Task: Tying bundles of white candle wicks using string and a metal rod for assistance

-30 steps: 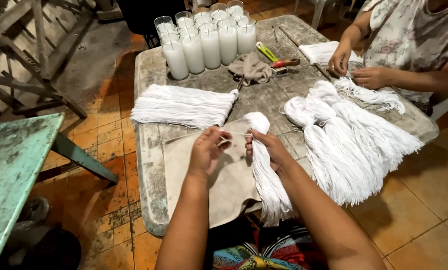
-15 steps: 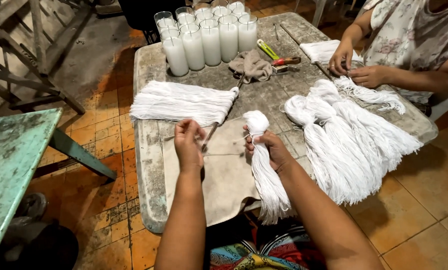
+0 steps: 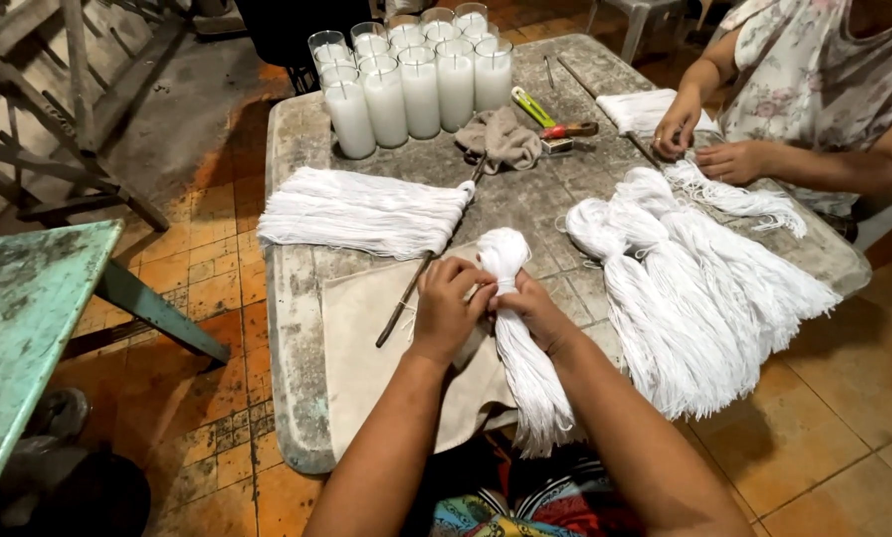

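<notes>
Both hands meet at the neck of a white string bundle (image 3: 525, 343) over the beige cloth (image 3: 366, 348) at the near edge of the desk (image 3: 292, 298). Right hand (image 3: 533, 310) is wrapped around the neck just below the looped head; left hand (image 3: 448, 303) is closed against it from the other side, fingertips pinching at the same spot, likely on a tie strand, though that strand is too fine to confirm. The bundle's tail hangs off the desk edge toward the lap. Judgement: to do this well, keep the right-hand grip tight so the strands don't splay, and cinch close under the head. A thin stick (image 3: 406, 293) lies on the cloth just left of the hands. A flat hank of string (image 3: 361, 211) sits beyond it, and finished tassels (image 3: 685, 288) are piled to the right. Glass candles (image 3: 416, 85) filled with white wax are clustered at the far edge; no labels are visible on them. A yellow-green cutter (image 3: 532, 104) lies beside a grey rag (image 3: 505, 137). Another person's hands (image 3: 704, 144) work string at far right.
</notes>
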